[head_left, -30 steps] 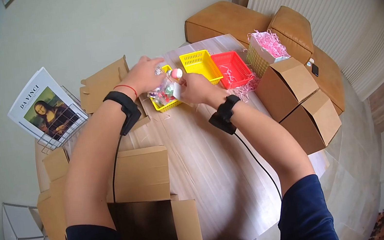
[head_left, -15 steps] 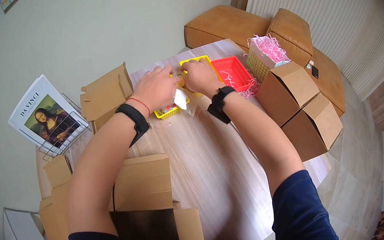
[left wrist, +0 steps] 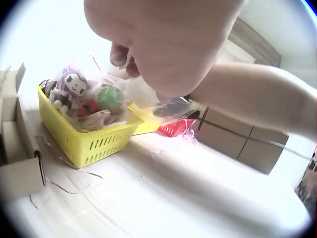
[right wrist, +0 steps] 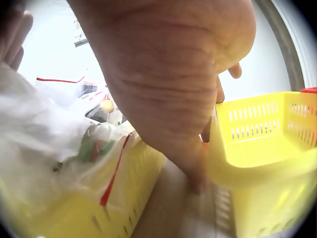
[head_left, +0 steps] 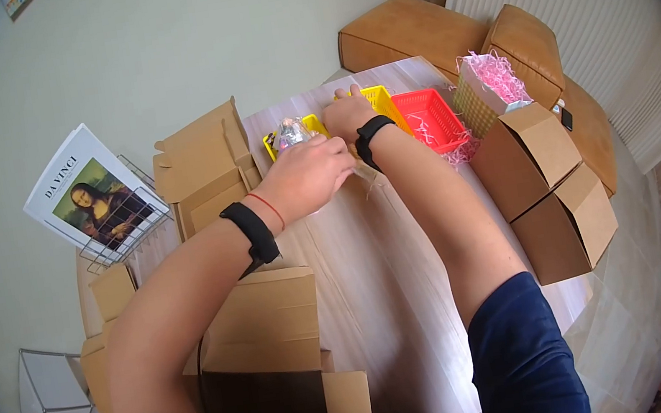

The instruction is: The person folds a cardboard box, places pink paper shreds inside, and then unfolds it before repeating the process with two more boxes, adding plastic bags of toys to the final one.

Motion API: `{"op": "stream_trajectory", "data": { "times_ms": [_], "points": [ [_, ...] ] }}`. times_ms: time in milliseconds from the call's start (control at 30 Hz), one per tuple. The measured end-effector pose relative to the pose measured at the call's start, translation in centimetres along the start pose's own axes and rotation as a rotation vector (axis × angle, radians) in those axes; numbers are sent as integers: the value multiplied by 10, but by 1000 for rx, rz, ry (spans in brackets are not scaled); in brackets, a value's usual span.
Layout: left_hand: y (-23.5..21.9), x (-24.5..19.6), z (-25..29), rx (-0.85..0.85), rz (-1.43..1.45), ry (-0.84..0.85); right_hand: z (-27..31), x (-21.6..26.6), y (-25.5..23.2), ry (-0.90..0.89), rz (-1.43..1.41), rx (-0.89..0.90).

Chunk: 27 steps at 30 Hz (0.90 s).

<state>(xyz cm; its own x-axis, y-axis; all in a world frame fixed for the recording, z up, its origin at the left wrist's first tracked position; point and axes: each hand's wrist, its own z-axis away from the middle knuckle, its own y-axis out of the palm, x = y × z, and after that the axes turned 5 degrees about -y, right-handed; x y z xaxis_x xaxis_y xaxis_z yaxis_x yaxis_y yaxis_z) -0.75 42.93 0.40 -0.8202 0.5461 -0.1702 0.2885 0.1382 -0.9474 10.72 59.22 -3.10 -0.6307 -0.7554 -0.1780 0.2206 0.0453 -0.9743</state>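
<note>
A magazine (head_left: 93,198) left of the slotted plastic basket (left wrist: 101,136) read "DA VINCI". The left hand (head_left: 309,177) hung near its clear-bagged toys (left wrist: 77,85), the right hand (head_left: 347,115) beside it; neither grip could be told.

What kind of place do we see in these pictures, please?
It is probably a living room or similar home space, though a small office is possible. The signs are the brown padded seating, the pale ribbed curtain or blind and the Da Vinci magazine.
</note>
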Motion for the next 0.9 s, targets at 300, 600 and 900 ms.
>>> {"op": "stream_trajectory", "data": {
  "times_ms": [300,600,900],
  "points": [
    [-31,-2,21,-81,535,-449,7,-23,7,-41,-336,-245],
    [-57,-25,43,-142,475,-453,144,-7,-52,204,-1488,-502],
    [-89,-117,59,-224,259,-239,259,52,-58,86,-1952,-146]
  ]
}}
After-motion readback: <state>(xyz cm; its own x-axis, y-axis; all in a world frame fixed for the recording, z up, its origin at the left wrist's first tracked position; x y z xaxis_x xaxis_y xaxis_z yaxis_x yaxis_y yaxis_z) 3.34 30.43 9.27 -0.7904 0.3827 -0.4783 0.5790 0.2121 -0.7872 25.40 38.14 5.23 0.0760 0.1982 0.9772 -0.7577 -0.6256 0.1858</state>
